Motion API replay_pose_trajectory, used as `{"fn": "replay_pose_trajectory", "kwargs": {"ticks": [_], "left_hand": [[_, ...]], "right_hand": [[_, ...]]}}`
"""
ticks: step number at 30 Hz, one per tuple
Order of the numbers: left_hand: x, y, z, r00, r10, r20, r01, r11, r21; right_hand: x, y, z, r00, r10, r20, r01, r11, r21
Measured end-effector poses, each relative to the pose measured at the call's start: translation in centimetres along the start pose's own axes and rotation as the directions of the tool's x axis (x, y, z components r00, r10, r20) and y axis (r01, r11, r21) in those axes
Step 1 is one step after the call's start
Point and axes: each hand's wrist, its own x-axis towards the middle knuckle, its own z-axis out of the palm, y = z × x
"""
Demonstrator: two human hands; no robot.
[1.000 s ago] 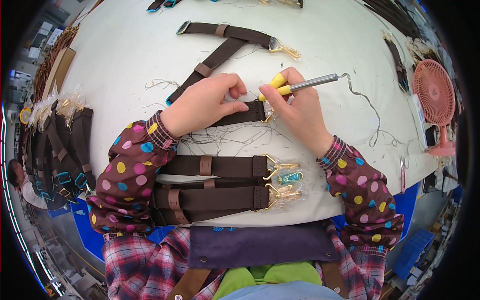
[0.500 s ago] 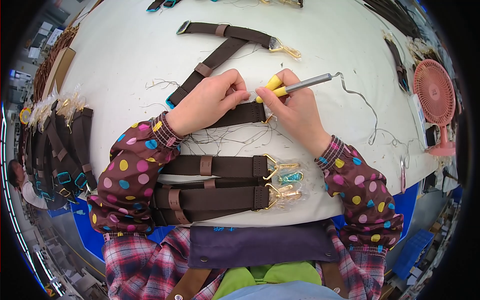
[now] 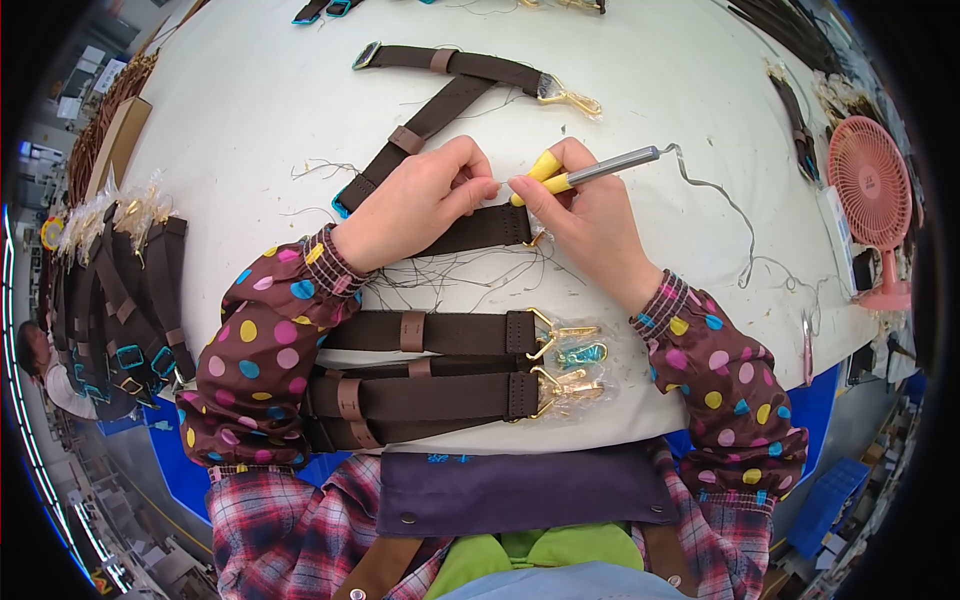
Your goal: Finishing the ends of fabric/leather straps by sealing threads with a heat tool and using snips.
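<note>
My left hand pinches what looks like a fine thread above a dark brown strap with a stitched end and a gold clasp, mostly under my hands. My right hand grips a pen-like tool with yellow and silver barrel and a trailing grey cord, its tip at the strap's upper end; a yellow cover shows at my index finger. Loose threads lie below. Nearer me are straps with leather loops and plastic-wrapped clasps; farther off lies another strap.
Hanging straps crowd the left side near a cardboard strip; a person is partly visible behind them. A pink fan stands at the right beside more straps. Small scissors lie near the right edge.
Since a second ago my right hand and the tool have shifted slightly left, and my left fingertips have closed in toward the tool's tip. The straps lie as before.
</note>
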Motion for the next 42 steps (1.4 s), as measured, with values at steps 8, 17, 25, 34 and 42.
{"fn": "replay_pose_trajectory", "kwargs": {"ticks": [8, 17, 25, 34, 42], "left_hand": [[-0.7, 0.8, 0.2, 0.973, 0.212, -0.087, -0.166, 0.915, 0.368], [-3.7, 0.5, -2.9, 0.999, 0.011, 0.034, -0.021, 0.949, 0.315], [-7.7, 0.4, -2.7, 0.897, 0.439, 0.053, -0.315, 0.551, 0.772], [-6.9, 2.7, -1.0, 0.964, 0.248, 0.091, -0.258, 0.807, 0.532], [-3.9, 1.6, 1.0, 0.984, 0.121, 0.127, -0.156, 0.934, 0.322]], "right_hand": [[-0.8, 0.5, -2.0, 0.992, -0.125, -0.011, 0.124, 0.990, -0.067], [-1.9, 0.3, -2.7, 0.942, -0.254, 0.219, 0.315, 0.894, -0.319], [-1.9, -0.2, -3.3, 0.902, -0.379, 0.206, 0.427, 0.851, -0.306], [-3.0, -0.6, -3.9, 0.920, -0.359, 0.157, 0.389, 0.887, -0.248], [-2.5, -0.5, -1.2, 0.974, -0.209, 0.086, 0.197, 0.972, 0.131]]}}
